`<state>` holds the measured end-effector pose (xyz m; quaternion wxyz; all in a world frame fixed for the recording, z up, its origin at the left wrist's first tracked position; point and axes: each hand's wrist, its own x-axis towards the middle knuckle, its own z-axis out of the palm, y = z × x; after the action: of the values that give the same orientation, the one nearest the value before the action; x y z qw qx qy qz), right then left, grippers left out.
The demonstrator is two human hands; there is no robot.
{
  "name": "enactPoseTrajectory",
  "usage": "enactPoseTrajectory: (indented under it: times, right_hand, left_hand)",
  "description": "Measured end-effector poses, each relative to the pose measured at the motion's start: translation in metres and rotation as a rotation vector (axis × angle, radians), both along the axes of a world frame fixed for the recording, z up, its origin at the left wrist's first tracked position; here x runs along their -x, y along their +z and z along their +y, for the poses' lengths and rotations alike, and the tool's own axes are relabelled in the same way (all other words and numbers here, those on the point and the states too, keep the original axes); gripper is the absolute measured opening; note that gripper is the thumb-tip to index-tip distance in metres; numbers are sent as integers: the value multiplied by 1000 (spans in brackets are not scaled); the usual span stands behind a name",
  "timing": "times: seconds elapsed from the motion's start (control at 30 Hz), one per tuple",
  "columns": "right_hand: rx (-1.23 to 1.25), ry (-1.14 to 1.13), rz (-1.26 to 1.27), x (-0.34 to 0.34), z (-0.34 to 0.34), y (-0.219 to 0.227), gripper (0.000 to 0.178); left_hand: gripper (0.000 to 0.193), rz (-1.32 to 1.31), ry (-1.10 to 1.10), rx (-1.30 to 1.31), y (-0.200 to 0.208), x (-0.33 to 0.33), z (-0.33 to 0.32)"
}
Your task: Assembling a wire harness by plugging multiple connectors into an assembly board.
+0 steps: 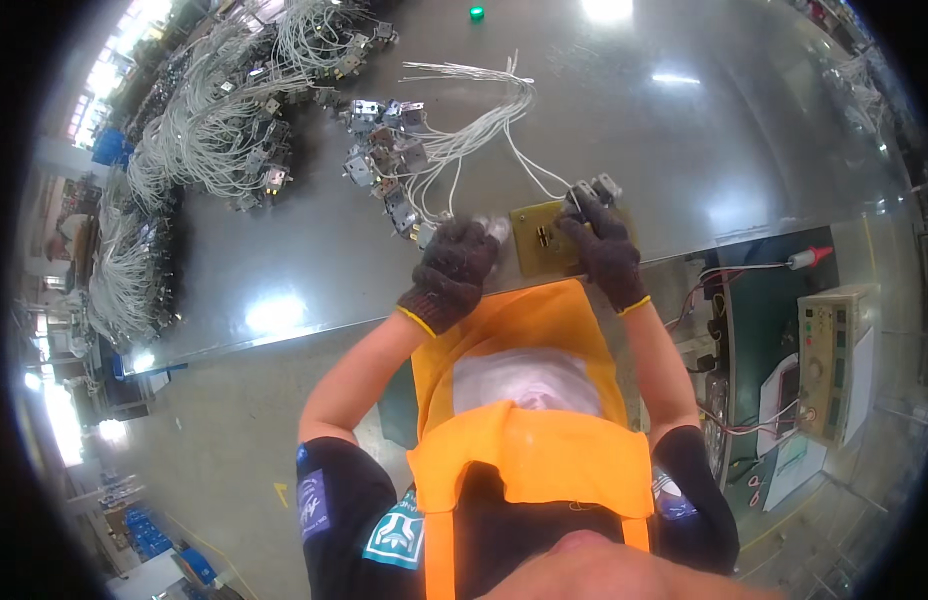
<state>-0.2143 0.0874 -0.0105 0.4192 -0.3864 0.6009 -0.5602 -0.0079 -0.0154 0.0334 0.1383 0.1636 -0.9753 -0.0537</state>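
Elec. assembly workshop, judging by metal bench (674,130) w/ bundled wired parts (360,166), knobbed instr. (830,365) & yellow floor mark (281,493).

A: Nearest colours?

B: Left hand (454,265), right hand (602,240): dark brown gloves (616,265), yellow-edged. Wires (484,133) whitish; metal housings (362,166) silver-grey; plate (532,258) olive-yellow.

A: Clothing?

B: Apron (529,455) vivid orange, patch (519,378) on it pinkish white. Shirt (352,470) black; chest badge (395,538) teal with white emblem; sleeve badge (313,505) purple, white marks.

A: Further out?

B: Tabletop (614,110) steel grey. Small button (477,13) green. Instrument (822,365) beige. Probe tip (812,257) red. Floor (224,430) grey-green, yellow lines (280,495).
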Motion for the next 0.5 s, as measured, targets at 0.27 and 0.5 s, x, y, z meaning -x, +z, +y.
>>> enactPoseTrajectory:
  times: [0.27,0.5]
  right_hand:
    - [-260,53,-68,-32,-5,4,40]
    - [-199,103,-40,31,-14,1,44]
  left_hand:
    - [58,345,121,-171,-48,35,29]
    - [43,766,231,-905,-53,29,14]
